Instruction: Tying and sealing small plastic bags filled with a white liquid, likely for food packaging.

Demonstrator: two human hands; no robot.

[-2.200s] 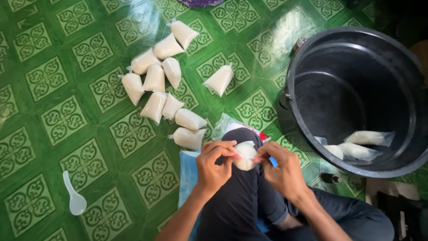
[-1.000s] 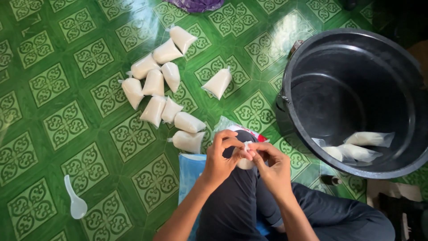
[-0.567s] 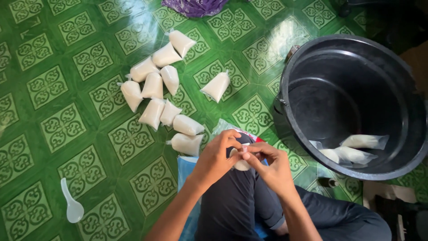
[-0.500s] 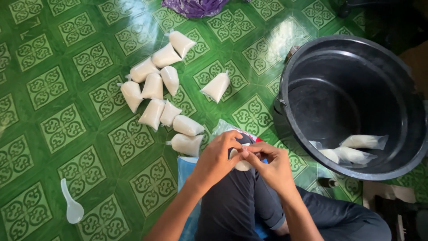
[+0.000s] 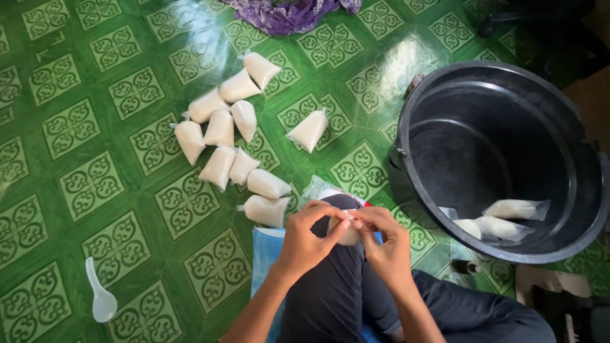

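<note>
Head view: filled pouches [image 5: 230,143] beside black tub [image 5: 445,95].

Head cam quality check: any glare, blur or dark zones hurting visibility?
Head view: sharp overall; soft window-like glare on the glossy green patterned floor tiles; inside of the big black plastic tub reads dark, though its filled clear bags show; top right corner is in deep shadow; the small white pouch between left hand and right hand is mostly hidden.

I see a small clear bag [image 5: 348,232] of white liquid pinched at its neck, mostly hidden, resting over my dark-trousered knee at six o'clock from the floor's bag cluster.
</note>
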